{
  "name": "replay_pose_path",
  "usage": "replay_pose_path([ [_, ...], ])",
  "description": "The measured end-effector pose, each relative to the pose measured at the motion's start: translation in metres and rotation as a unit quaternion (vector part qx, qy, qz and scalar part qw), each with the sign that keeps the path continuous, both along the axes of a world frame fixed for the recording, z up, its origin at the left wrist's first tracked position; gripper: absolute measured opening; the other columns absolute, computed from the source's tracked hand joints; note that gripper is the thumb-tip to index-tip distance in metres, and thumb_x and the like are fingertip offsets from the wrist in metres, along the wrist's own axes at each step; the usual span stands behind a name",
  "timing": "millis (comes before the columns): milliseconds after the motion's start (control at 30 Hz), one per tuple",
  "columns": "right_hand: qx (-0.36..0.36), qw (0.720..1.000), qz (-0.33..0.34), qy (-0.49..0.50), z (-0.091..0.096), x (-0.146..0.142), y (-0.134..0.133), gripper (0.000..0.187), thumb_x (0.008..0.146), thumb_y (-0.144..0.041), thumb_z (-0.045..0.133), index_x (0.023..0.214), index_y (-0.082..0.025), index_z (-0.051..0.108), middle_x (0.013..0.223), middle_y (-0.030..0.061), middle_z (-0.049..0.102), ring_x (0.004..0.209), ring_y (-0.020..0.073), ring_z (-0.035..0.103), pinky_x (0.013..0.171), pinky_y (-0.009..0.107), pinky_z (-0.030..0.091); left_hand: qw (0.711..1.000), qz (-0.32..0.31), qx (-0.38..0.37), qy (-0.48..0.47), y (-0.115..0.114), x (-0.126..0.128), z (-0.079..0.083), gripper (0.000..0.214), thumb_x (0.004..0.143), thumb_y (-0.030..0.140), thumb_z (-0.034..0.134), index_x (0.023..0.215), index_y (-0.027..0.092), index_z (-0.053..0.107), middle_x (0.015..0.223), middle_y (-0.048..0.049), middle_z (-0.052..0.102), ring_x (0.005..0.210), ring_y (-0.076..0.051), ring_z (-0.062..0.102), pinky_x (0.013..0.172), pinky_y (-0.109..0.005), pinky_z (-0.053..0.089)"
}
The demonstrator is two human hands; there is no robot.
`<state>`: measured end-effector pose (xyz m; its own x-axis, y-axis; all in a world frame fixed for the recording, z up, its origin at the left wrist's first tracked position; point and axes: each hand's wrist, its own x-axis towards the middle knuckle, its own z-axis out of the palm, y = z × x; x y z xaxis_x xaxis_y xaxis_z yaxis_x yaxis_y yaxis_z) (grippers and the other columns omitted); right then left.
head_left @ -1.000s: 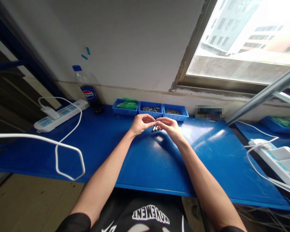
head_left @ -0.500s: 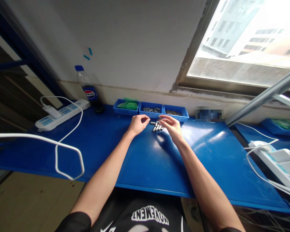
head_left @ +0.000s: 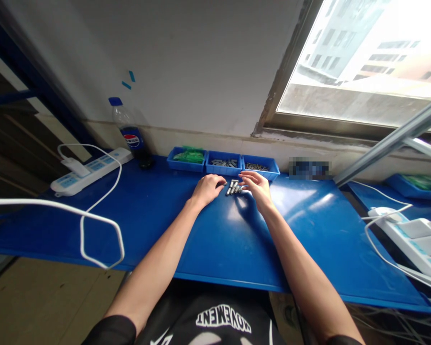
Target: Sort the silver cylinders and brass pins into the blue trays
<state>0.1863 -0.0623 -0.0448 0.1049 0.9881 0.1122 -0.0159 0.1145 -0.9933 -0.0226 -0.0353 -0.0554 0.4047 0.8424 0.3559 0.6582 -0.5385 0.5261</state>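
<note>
Several small grey metal pins (head_left: 233,187) lie in a loose bunch on the blue table (head_left: 215,239), just in front of the middle tray. My left hand (head_left: 208,187) rests on the table left of the pins, fingers loosely curled, fingertips close to them. To the right of the pins my right hand (head_left: 255,185) hovers with fingers spread, tips touching or nearly touching the bunch. Neither hand holds anything I can make out.
Three small blue trays (head_left: 223,169) stand at the wall: green parts (head_left: 188,156) left, metal parts in the other two. A cola bottle (head_left: 129,133) and a white power strip (head_left: 89,170) with cable sit far left. Another power strip (head_left: 416,239) lies right.
Both hands were raised, pinching the pins together a second ago. They have lowered to the table and the pins now lie on the surface between them.
</note>
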Motion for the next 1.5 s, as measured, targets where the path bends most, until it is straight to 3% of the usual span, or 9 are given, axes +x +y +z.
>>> replay_pose_path([
  [267,-0.034,0.999,-0.01,-0.014,-0.001,0.002,0.002,0.031,0.076,-0.034,0.075,0.103,-0.019,0.074,0.091,0.0059,0.079,0.072,0.0173,0.069,0.068,0.03,0.053,0.989,0.018,-0.048,-0.139,0.003,0.001,-0.005,0.014,0.086,0.015,0.071,0.098,0.02,0.076,0.09,-0.005,0.08,0.083,-0.022,0.076,0.082,-0.033,0.06],
  [433,-0.025,0.999,0.023,-0.037,-0.005,0.002,0.002,0.033,0.077,-0.037,0.076,0.104,-0.019,0.075,0.082,0.0039,0.077,0.067,0.0156,0.065,0.066,0.03,0.051,0.931,0.002,-0.143,-0.335,0.007,0.006,-0.001,0.016,0.086,0.028,0.075,0.096,0.016,0.074,0.086,-0.0076,0.08,0.08,-0.023,0.079,0.078,-0.033,0.062],
  [600,-0.021,0.994,0.106,-0.014,0.0,-0.002,-0.004,0.042,0.077,-0.044,0.082,0.11,-0.019,0.075,0.085,0.0051,0.078,0.071,0.0168,0.067,0.066,0.029,0.05,0.896,-0.029,-0.206,-0.391,0.006,0.01,0.001,0.028,0.084,0.039,0.078,0.096,0.015,0.072,0.084,-0.0078,0.08,0.079,-0.024,0.079,0.075,-0.033,0.063],
  [800,-0.013,0.991,0.133,-0.014,0.004,-0.005,-0.006,0.044,0.075,-0.05,0.084,0.105,-0.019,0.078,0.084,0.0057,0.078,0.069,0.0173,0.066,0.07,0.033,0.053,0.908,-0.063,-0.21,-0.357,0.001,0.013,0.003,0.03,0.085,0.043,0.076,0.095,0.015,0.072,0.088,-0.0079,0.08,0.081,-0.022,0.078,0.076,-0.033,0.063],
  [1033,0.004,0.996,0.062,-0.069,-0.002,0.001,-0.001,0.032,0.073,-0.046,0.085,0.088,-0.019,0.079,0.064,-0.0004,0.066,0.057,0.0135,0.057,0.058,0.029,0.048,0.978,-0.016,-0.102,-0.182,-0.001,0.005,0.008,0.022,0.088,0.038,0.069,0.091,0.017,0.077,0.087,-0.0057,0.08,0.074,-0.02,0.074,0.07,-0.028,0.058],
  [1100,0.025,0.997,0.056,-0.053,-0.001,0.002,-0.001,0.034,0.075,-0.045,0.085,0.097,-0.02,0.079,0.073,0.0016,0.072,0.064,0.0156,0.063,0.064,0.031,0.052,0.984,-0.017,-0.09,-0.15,-0.002,0.003,0.008,0.02,0.087,0.035,0.07,0.091,0.018,0.078,0.087,-0.0051,0.08,0.076,-0.019,0.074,0.07,-0.027,0.057],
  [1167,0.054,0.997,0.054,-0.012,0.001,0.0,-0.002,0.045,0.077,-0.045,0.084,0.115,-0.023,0.076,0.101,0.0061,0.079,0.082,0.0199,0.072,0.078,0.035,0.058,0.988,-0.026,-0.089,-0.124,-0.004,0.002,0.008,0.021,0.084,0.036,0.072,0.092,0.018,0.078,0.085,-0.0047,0.079,0.075,-0.019,0.073,0.07,-0.027,0.056],
  [1267,0.078,0.995,0.052,0.026,0.004,-0.002,-0.003,0.058,0.078,-0.046,0.083,0.132,-0.027,0.068,0.136,0.0093,0.07,0.106,0.0254,0.073,0.096,0.042,0.058,0.992,-0.049,-0.077,-0.083,-0.006,0.002,0.007,0.025,0.078,0.037,0.078,0.095,0.018,0.078,0.085,-0.0044,0.079,0.076,-0.02,0.072,0.071,-0.028,0.055],
  [1500,0.062,0.997,0.041,0.011,0.005,0.0,-0.003,0.042,0.08,-0.046,0.079,0.115,-0.024,0.072,0.125,0.0109,0.074,0.09,0.023,0.074,0.081,0.039,0.059,0.994,-0.062,-0.056,-0.067,-0.004,0.001,0.001,0.019,0.08,0.022,0.072,0.098,0.019,0.078,0.089,-0.0045,0.079,0.08,-0.02,0.073,0.075,-0.028,0.057],
])
